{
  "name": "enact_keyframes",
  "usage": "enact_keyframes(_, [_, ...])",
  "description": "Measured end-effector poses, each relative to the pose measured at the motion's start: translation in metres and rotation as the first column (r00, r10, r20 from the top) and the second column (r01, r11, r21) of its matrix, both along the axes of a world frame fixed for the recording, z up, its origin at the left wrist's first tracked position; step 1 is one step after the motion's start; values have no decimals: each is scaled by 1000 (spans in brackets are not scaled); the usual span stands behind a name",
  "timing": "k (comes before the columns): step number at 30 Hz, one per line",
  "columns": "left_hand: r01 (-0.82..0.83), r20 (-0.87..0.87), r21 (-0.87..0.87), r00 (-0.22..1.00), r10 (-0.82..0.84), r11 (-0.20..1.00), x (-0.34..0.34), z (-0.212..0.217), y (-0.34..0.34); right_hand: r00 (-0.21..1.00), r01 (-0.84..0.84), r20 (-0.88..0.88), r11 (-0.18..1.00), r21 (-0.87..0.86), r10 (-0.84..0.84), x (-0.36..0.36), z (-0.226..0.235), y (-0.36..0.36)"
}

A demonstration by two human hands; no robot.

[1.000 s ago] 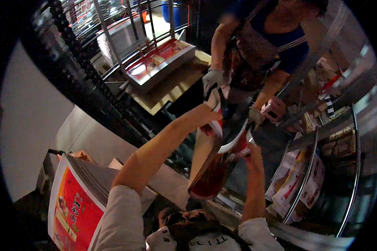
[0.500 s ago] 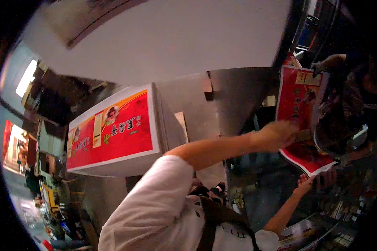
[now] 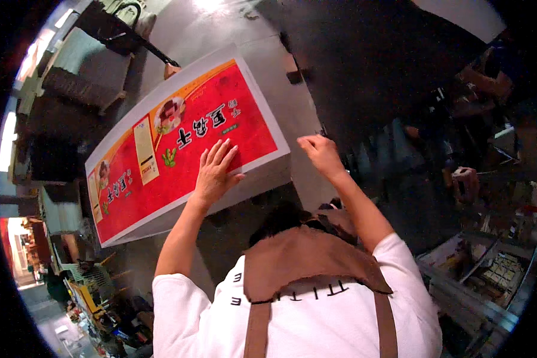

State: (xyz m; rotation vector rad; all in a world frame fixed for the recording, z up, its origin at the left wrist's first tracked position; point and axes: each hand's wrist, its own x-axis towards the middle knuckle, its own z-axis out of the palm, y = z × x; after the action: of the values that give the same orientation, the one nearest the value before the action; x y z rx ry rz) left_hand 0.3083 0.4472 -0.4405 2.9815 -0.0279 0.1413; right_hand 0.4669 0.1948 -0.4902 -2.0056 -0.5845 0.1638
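Note:
A tall stack of large printed sheets (image 3: pixel 244 122), red with white borders and pictures of food, stands in front of me at the left. My left hand (image 3: pixel 216 173) lies flat on the near part of its top sheet, fingers spread. Just off the stack's right corner, my right hand (image 3: pixel 323 156) hovers with its fingers curled in, and I see nothing in it. The stack's pale side drops away below the near edge, partly in shadow.
At the back left stands another pile of sheets (image 3: pixel 86 68), with a dark handle bar (image 3: pixel 143 42) beside it. Dark machinery fills the right side, with a metal-framed tray (image 3: pixel 498 271) at the lower right. A yellow object (image 3: pixel 89 298) shows at the lower left.
Both hands have come left from a bent red printed sheet, near a co-worker's gloved hand, to the stack. That sheet is out of my hands. My view has turned toward the stack.

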Motion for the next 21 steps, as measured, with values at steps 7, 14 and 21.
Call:
enact_keyframes(7, [7, 67, -101, 998, -1, 995, -3, -15, 14, 997, -38, 39, 907, -420, 60, -17, 28, 56])
enact_keyframes(14, [17, 95, -114, 995, -6, 993, -8, -12, 19, 988, -40, 101, 834, -550, 114, -17, 46, 67])
enact_keyframes(21, [-1, 93, -104, 996, 11, 995, -10, -11, 16, 990, -82, 55, 837, -541, 132, -8, 46, 64])
